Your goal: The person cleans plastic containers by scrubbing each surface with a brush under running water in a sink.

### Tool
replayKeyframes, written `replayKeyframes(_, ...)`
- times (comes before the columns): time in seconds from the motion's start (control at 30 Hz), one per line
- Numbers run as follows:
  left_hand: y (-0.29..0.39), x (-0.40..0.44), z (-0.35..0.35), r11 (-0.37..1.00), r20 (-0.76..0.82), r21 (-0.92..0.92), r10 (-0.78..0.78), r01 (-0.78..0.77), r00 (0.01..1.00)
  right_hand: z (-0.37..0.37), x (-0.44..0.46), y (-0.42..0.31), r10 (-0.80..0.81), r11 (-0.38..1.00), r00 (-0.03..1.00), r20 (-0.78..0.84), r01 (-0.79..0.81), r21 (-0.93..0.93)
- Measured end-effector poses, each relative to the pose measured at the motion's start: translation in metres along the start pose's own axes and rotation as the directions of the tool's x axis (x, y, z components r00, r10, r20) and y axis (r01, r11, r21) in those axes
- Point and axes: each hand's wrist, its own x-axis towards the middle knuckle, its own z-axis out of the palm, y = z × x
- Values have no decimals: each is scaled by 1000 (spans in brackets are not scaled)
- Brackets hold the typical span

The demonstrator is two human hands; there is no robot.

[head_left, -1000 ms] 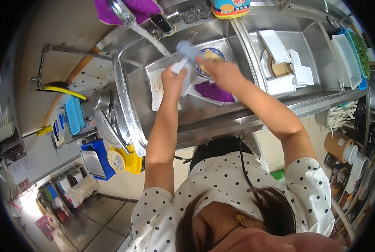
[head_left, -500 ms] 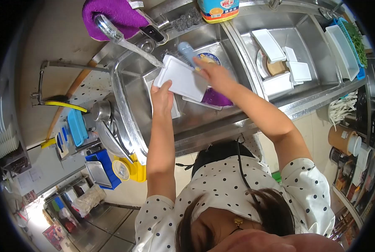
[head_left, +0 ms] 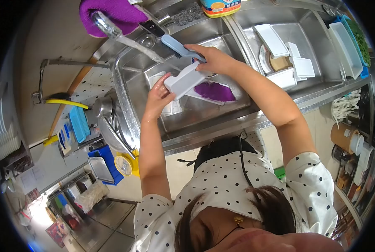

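Note:
Over the left sink basin (head_left: pixel 131 122), my left hand (head_left: pixel 157 99) grips one end of a white rectangular plastic container (head_left: pixel 186 80), now turned up on its side. My right hand (head_left: pixel 216 60) holds a light blue scrub brush (head_left: pixel 174 43) with dark bristles; its fingers also touch the container's far end. Water runs from the faucet (head_left: pixel 105 24) close to the container. Below lie a purple cloth (head_left: pixel 215 91) on a white piece and another white plastic piece (head_left: pixel 170 110). A patterned bowl is mostly hidden behind my right hand.
The right basin (head_left: pixel 322 50) holds several white plastic pieces (head_left: pixel 271 40) and a round brown-and-white item (head_left: pixel 280 63). A purple towel (head_left: pixel 89 14), steel wool (head_left: pixel 187 17) and a detergent package (head_left: pixel 221 7) sit along the back ledge. Blue basket with greens (head_left: pixel 357 40) stands far right.
The container has tipped from face-up onto its side. My right hand has moved up with the brush, off the container's face, and now touches its end. The purple cloth is more exposed.

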Motion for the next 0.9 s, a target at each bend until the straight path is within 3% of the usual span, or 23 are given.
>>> replayKeyframes(0.03,9,3,7,990,16,142,-27,24,1000,0,2,-4,-6,999,999,37,7,-44)
replayKeyframes(0.07,3,10,7,962,-9,269,44,-40,999,1,5,-10,24,995,995,101,-15,-96)
replayKeyframes(0.17,-9,24,6,974,-93,223,69,-47,993,11,6,-10,-161,966,982,-99,136,-218)
replayKeyframes(0.27,-20,37,12,995,-250,-87,25,-48,968,15,0,-10,-236,970,889,-391,190,-154)
replayKeyframes(0.37,-18,45,17,965,-300,-245,17,-95,954,33,-15,-2,-164,987,858,-486,140,-84)
replayKeyframes(0.4,-18,46,16,964,-281,-250,14,-87,960,37,-29,-16,-239,962,896,-374,164,-220)
replayKeyframes(0.5,-20,43,18,984,-267,-175,-11,-38,964,49,-51,-45,-123,923,991,-59,92,-375)
replayKeyframes(0.53,-19,41,20,991,-270,-133,-15,-22,963,47,-48,-28,-194,918,973,-124,135,-374)
replayKeyframes(0.63,-9,30,26,979,-272,-197,-8,-48,962,8,-30,-6,9,895,940,-341,-159,-416)
replayKeyframes(0.67,-11,30,25,979,-247,-201,-10,-42,969,9,-31,-4,22,879,948,-317,-170,-446)
replayKeyframes(0.77,-27,37,18,981,-226,-190,5,-49,974,46,-54,-27,-182,895,981,-74,134,-425)
replayKeyframes(0.8,-34,38,14,978,-218,-205,0,-45,976,47,-54,-32,-144,885,989,-22,118,-451)
replayKeyframes(0.9,-10,25,26,937,-216,-338,20,-94,976,14,-32,2,30,871,968,-250,-148,-469)
